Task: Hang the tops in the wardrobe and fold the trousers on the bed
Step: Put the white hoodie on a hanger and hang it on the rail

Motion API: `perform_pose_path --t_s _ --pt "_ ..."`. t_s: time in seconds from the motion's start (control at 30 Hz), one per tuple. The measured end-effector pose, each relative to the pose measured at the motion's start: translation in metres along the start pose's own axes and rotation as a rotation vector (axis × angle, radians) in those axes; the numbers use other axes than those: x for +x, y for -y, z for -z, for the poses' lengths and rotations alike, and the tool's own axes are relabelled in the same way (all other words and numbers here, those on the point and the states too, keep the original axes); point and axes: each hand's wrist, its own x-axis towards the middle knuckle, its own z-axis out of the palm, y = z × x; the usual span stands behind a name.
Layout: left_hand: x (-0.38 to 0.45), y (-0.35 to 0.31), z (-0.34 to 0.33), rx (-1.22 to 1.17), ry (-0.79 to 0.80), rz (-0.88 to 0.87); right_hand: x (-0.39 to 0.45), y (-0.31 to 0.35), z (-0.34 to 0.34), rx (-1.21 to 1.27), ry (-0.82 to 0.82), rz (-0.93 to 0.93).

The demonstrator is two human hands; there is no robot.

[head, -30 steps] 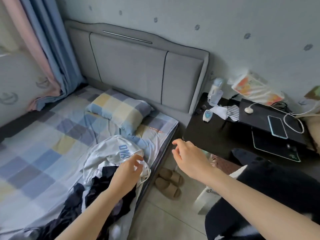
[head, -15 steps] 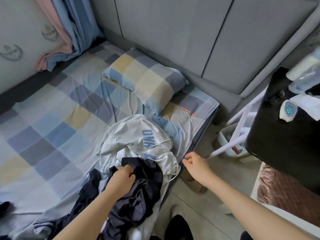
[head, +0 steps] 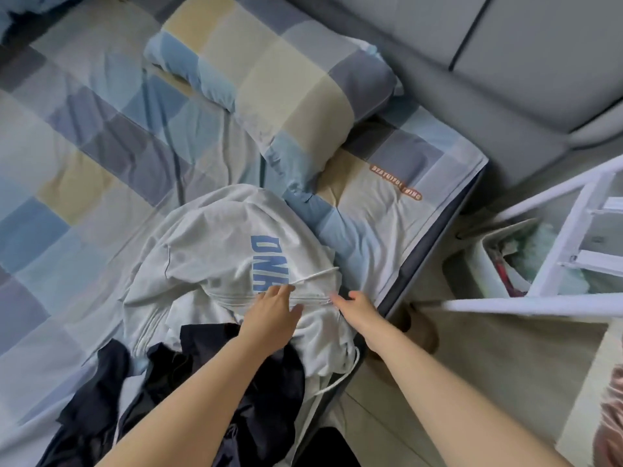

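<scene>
A light grey hoodie [head: 215,254] with blue lettering and white drawstrings lies crumpled near the right edge of the bed [head: 67,183]. Dark navy garments [head: 202,375] are heaped over its near side. My left hand [head: 273,315] lies on the hoodie with fingers stretched forward just below the lettering. My right hand [head: 359,310] reaches the hoodie's right side by its zip, fingers extended and touching the cloth. Neither hand is seen gripping anything.
A checked pillow [head: 279,72] lies at the head of the bed against the grey padded headboard [head: 505,45]. Right of the bed are a white frame [head: 556,251], a bin [head: 499,264] beneath it, and slippers [head: 421,332] on the floor.
The view has dropped and closed in on the bed. My left hand let go of the dark garment and moved up onto the hoodie; my right hand came left to the hoodie's edge.
</scene>
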Motion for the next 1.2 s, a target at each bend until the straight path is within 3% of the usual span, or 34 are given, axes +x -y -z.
perform_pose_path --t_s 0.17,0.23,0.33,0.43,0.5,0.6,0.67,0.73,0.9,0.97,1.07,1.13,1.2 --pt "0.042 -0.015 0.000 -0.295 -0.170 0.129 0.026 0.005 -0.023 0.087 0.109 0.070" --pt "0.052 -0.020 0.010 -0.473 -0.219 0.210 0.016 0.013 -0.032 0.081 0.121 0.197" --pt "0.055 -0.023 0.031 -0.814 -0.217 0.399 -0.021 0.022 -0.058 -0.163 0.131 0.498" --pt "0.044 -0.010 0.048 -0.738 -0.242 0.482 -0.065 0.018 -0.070 -0.284 0.224 0.598" --pt "0.031 0.003 0.060 -0.689 -0.316 0.467 -0.081 0.014 -0.060 -0.222 0.301 0.616" --pt "0.003 0.015 0.084 -0.853 -0.392 0.415 -0.090 0.017 -0.033 -0.034 0.160 0.517" --pt "-0.019 0.013 0.105 -1.000 -0.421 0.377 -0.092 0.023 -0.014 -0.010 -0.011 0.435" --pt "-0.046 0.005 0.136 -1.174 -0.422 0.326 -0.100 0.035 0.002 -0.023 -0.054 0.378" --pt "-0.120 -0.030 0.209 -1.412 -0.362 0.104 -0.135 0.072 0.017 0.030 0.098 0.267" --pt "-0.156 -0.044 0.233 -1.441 -0.361 0.055 -0.158 0.088 0.018 0.113 0.127 0.143" --pt "-0.207 -0.059 0.260 -1.486 -0.374 -0.010 -0.190 0.099 0.019 0.315 0.143 -0.029" --pt "-0.241 -0.067 0.276 -1.494 -0.373 -0.054 -0.219 0.104 0.019 0.488 0.239 -0.108" --pt "-0.279 -0.072 0.291 -1.483 -0.363 -0.106 -0.258 0.110 0.017 0.589 0.311 -0.064"
